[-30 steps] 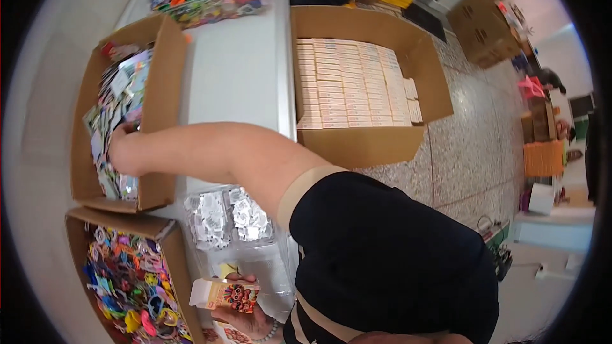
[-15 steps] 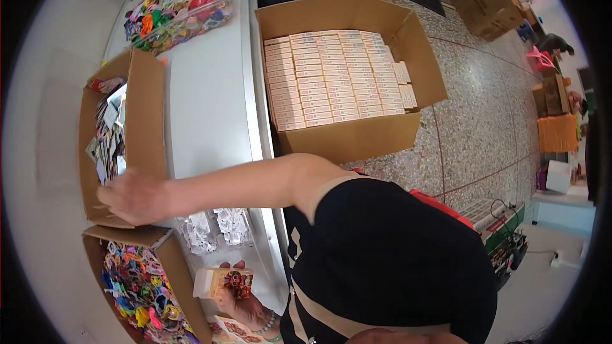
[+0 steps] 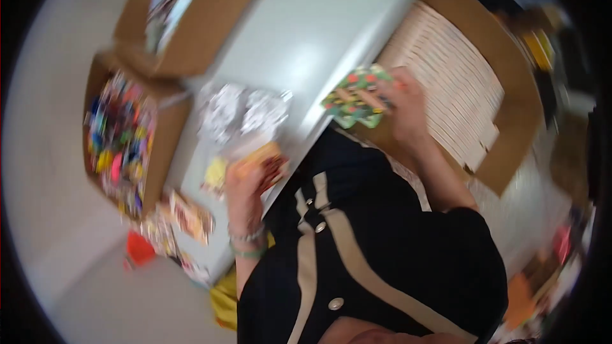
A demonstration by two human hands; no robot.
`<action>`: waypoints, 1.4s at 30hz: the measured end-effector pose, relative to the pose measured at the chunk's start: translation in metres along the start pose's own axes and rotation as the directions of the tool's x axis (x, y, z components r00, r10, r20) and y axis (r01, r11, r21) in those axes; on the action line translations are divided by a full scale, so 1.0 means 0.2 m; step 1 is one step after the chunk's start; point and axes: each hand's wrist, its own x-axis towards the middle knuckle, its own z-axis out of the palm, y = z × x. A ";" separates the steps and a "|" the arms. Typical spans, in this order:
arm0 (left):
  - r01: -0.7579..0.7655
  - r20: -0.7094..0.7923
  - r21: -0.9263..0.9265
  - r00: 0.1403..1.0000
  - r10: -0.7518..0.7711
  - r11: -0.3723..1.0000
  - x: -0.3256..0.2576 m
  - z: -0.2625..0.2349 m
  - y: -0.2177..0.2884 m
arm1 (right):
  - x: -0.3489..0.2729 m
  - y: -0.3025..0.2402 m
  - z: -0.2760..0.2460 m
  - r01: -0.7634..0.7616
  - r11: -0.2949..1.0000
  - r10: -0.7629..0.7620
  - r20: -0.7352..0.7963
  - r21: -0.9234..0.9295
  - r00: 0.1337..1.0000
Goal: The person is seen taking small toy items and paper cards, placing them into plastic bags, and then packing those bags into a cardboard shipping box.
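Over the desk (image 3: pixel 331 19) edge, right hand (image 3: pixel 405 111) had its fingers closed on a green patterned card pack (image 3: pixel 357 95), held up between the desk and the big carton of tan flat boxes (image 3: pixel 459 95), probably for a look or sort. Left hand (image 3: pixel 245 181) gripped a small orange box (image 3: pixel 264 159) close to the body, just beside clear wrapped packets (image 3: pixel 245 114), likely kept ready; view blurred.
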 end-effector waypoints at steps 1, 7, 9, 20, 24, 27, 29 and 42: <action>-0.014 0.002 -0.034 1.000 0.014 0.999 0.01 0.05 0.00 | 0.01 -0.10 0.02 -0.302 0.822 0.303 0.077 0.482 0.950; -0.092 -0.081 -0.037 0.993 0.089 0.995 -0.04 0.12 0.00 | 0.05 -0.50 0.29 -0.159 0.821 -0.009 0.290 0.549 0.957; -0.076 -0.068 -0.089 0.995 0.070 0.993 -0.08 0.09 0.00 | 0.09 -0.50 0.37 0.190 0.904 -0.325 0.327 0.382 0.887; -0.074 -0.023 -0.136 0.997 0.072 0.988 -0.17 -0.08 0.00 | 0.03 -0.54 0.57 0.089 0.990 -0.137 0.557 0.112 0.820; -0.095 -0.005 -0.125 0.995 0.095 0.988 -0.20 -0.19 0.00 | 0.04 -0.61 0.61 0.085 0.983 -0.167 0.582 0.166 0.796; -0.026 0.070 -0.084 0.997 0.032 0.996 -0.24 -0.30 0.02 | 0.03 -0.68 0.68 0.264 0.956 -0.280 0.649 0.126 0.707; -0.103 0.096 -0.066 0.989 0.109 0.993 -0.25 -0.35 -0.01 | 0.02 -0.71 0.74 0.362 0.931 -0.253 0.774 0.033 0.580; -0.238 0.195 -0.088 0.948 0.251 0.967 -0.24 -0.61 -0.10 | 0.04 -0.72 1.16 0.485 0.874 -0.154 0.928 -0.033 0.339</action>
